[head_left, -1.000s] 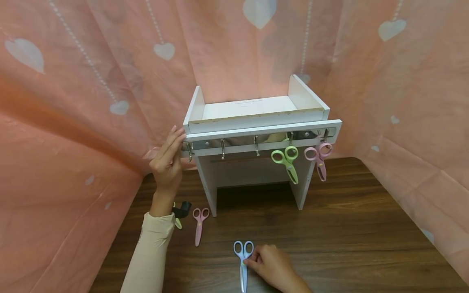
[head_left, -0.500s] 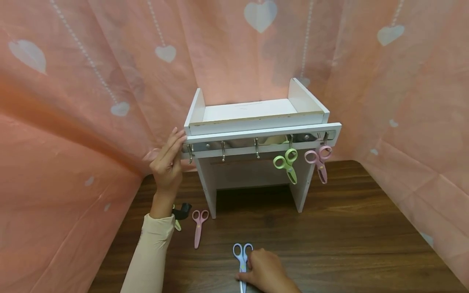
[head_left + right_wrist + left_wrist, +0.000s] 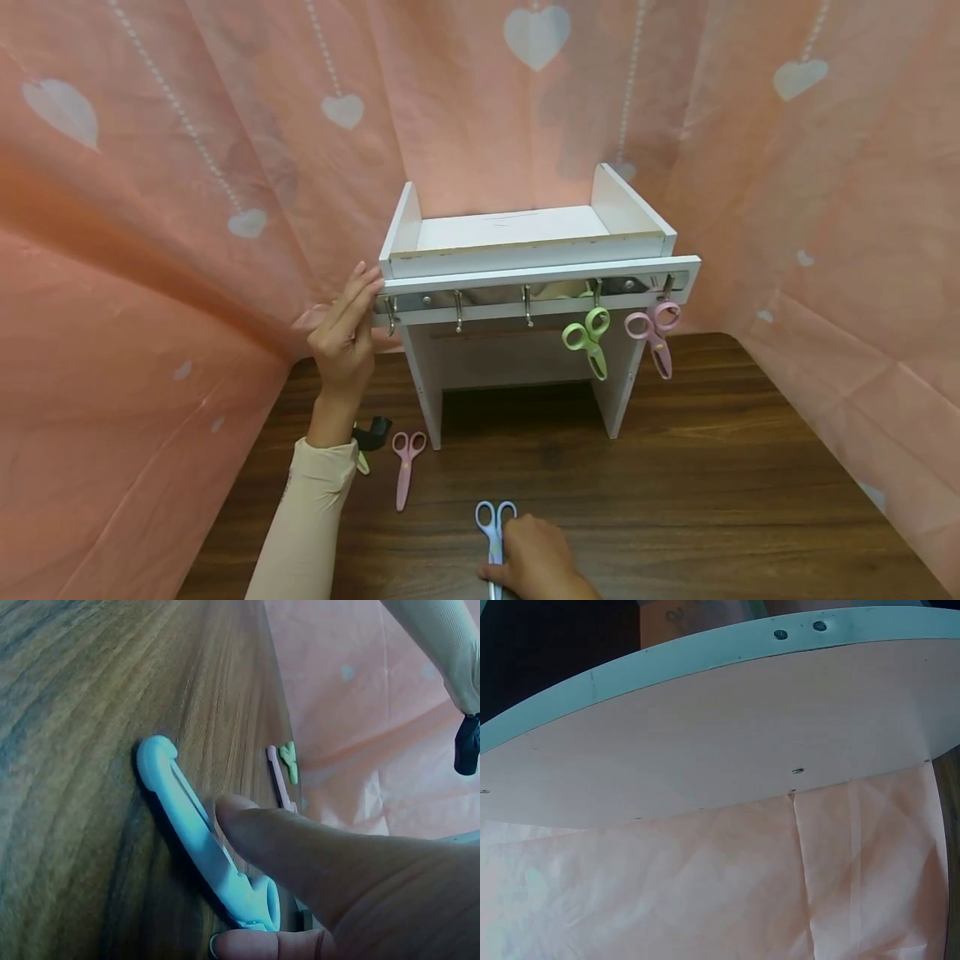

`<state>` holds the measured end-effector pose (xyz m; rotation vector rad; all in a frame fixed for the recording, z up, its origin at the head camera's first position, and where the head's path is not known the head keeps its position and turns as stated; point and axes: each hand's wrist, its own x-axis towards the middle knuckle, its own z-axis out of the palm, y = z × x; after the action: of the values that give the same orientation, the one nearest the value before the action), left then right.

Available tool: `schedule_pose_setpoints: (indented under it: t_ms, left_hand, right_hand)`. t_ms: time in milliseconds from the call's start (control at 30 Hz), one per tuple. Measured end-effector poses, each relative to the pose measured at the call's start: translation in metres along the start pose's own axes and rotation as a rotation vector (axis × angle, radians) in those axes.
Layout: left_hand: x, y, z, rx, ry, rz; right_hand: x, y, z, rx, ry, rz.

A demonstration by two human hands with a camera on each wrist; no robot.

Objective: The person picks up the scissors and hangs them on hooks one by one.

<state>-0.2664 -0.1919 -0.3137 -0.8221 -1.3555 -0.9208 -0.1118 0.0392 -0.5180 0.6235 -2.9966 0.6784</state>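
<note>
Light-blue scissors (image 3: 494, 537) lie on the table, loops toward the shelf. My right hand (image 3: 536, 557) is over their right side, thumb across the blades. In the right wrist view the thumb (image 3: 259, 829) and a finger (image 3: 270, 945) pinch the blue scissors (image 3: 199, 840) from opposite sides. My left hand (image 3: 341, 337) rests with straight fingers against the left end of the white hook board (image 3: 480, 279). Green scissors (image 3: 587, 340) and pink scissors (image 3: 655, 337) hang from its two rightmost hooks. The left wrist view shows the shelf's side panel (image 3: 727, 735), no hand.
Pink scissors (image 3: 406, 471) lie on the table left of the blue ones. Light-green scissors (image 3: 363, 462) are partly hidden behind the left wrist and its black strap (image 3: 373, 433). The white shelf unit (image 3: 615, 400) stands before a pink heart-patterned curtain (image 3: 480, 100).
My right hand has moved left over the blue scissors, its thumb now across the blades. The left hand stays at the board's end.
</note>
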Motion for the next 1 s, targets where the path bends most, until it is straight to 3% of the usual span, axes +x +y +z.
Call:
schedule_pose_setpoints:
  t_ms: [367,667,1000]
  left_hand:
    - [0.001,0.001,0.001,0.009,0.003,0.012]
    - [-0.001,-0.001,0.001,0.004,0.003,0.01]
    - [-0.001,-0.001,0.001,0.002,-0.004,-0.001]
  right_hand:
    - [-0.002,-0.001,-0.003,-0.036,0.002,-0.026]
    - [-0.007,0.003,-0.009,-0.038,-0.06,0.042]
    - [-0.011,0.008,-0.01,-0.005,-0.018,0.022]
